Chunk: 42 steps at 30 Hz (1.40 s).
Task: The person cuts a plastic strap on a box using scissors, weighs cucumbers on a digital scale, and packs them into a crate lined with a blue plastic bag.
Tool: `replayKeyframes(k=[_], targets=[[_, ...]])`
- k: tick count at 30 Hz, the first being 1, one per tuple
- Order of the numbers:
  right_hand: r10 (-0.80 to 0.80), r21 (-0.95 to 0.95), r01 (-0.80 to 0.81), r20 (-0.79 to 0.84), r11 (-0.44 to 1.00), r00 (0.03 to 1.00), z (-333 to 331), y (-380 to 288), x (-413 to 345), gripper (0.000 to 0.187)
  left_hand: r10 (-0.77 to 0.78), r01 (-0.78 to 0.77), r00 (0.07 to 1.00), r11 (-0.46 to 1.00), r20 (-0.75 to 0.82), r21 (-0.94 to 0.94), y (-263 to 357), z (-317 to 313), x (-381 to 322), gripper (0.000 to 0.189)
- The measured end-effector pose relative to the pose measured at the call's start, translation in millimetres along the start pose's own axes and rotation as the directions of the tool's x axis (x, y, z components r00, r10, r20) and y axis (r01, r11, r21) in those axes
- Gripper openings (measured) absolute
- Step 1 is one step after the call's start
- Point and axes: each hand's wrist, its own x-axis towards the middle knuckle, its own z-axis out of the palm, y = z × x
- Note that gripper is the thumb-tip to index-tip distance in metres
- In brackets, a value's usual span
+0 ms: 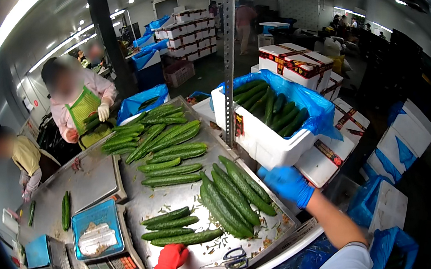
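Observation:
My left hand [172,258], in a red glove, is low at the table's near side, by the ends of several cucumbers [177,229]. Whether it grips one of them cannot be made out. In a blue glove, my right hand [287,184] is blurred over the table's right edge, just below a white foam box [266,144]. No object shows clearly in it. Between my hands lies a pile of larger cucumbers [232,196]. Scissors with dark handles [236,258] rest on the metal table [170,199] to the right of my left hand.
Cucumbers with blue lining [319,98] around them fill the foam box. A metal post [231,68] rises beside it. More cucumbers [167,141] are spread farther back. A digital scale [115,262] with a blue tray [98,228] stands left. Across the table, a person [84,99] holds cucumbers.

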Motion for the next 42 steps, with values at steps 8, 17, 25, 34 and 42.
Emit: replayKeyframes(k=[8,17,25,34,42], targets=[[-0.159,-0.51,-0.067,-0.386,0.857,0.909,-136,167,46,0.035,0.13,-0.117,0.987,0.984,0.098,-0.132,34,-37,25,0.026],[0.169,-0.481,-0.1,0.102,0.871,0.98,-132,160,142,0.053,0.301,-0.287,0.946,0.95,0.122,-0.126,109,-57,66,0.023],[0.561,-0.812,0.085,0.471,0.578,0.68,-86,129,168,0.089,0.231,-0.219,0.965,0.97,0.122,-0.107,101,-46,60,0.021],[0.307,-0.779,0.297,0.521,0.553,0.796,-79,165,173,0.071,0.269,-0.26,0.959,0.96,0.088,-0.102,93,-37,68,0.02],[0.014,-0.198,-0.055,-0.202,0.979,0.979,-135,139,150,0.044,0.279,-0.27,0.959,0.953,0.051,-0.14,101,-44,64,0.02]])
